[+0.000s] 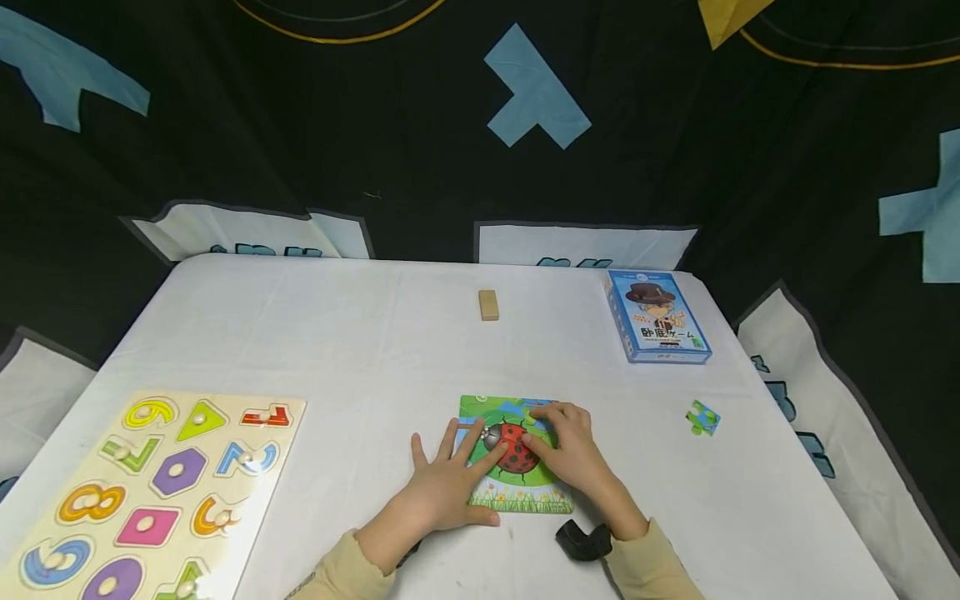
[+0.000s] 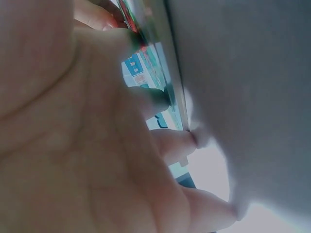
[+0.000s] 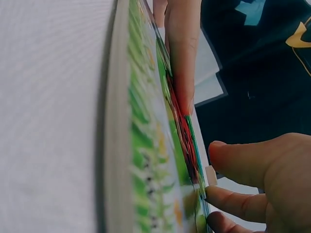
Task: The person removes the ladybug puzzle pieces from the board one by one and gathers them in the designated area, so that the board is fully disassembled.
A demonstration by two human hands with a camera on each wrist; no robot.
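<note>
A ladybug jigsaw puzzle (image 1: 521, 500) lies flat in its board near the front of the white table. My left hand (image 1: 446, 487) is spread over its left side, with the index finger reaching to the ladybug and the thumb by the lower left edge. In the left wrist view, fingertips rest along the board's side and on the table. My right hand (image 1: 573, 450) touches the upper right of the puzzle with its fingertips. The right wrist view shows the right thumb (image 3: 238, 155) held apart from the fingers, just above the picture (image 3: 150, 160).
Off to the right lies a loose puzzle piece (image 1: 703, 418). A blue game box (image 1: 660, 321) stands behind it, and a small wooden block (image 1: 488, 305) sits at the back. At left is a number-and-shape peg board (image 1: 191, 446). Black cloth (image 1: 420, 167) hangs beyond the table.
</note>
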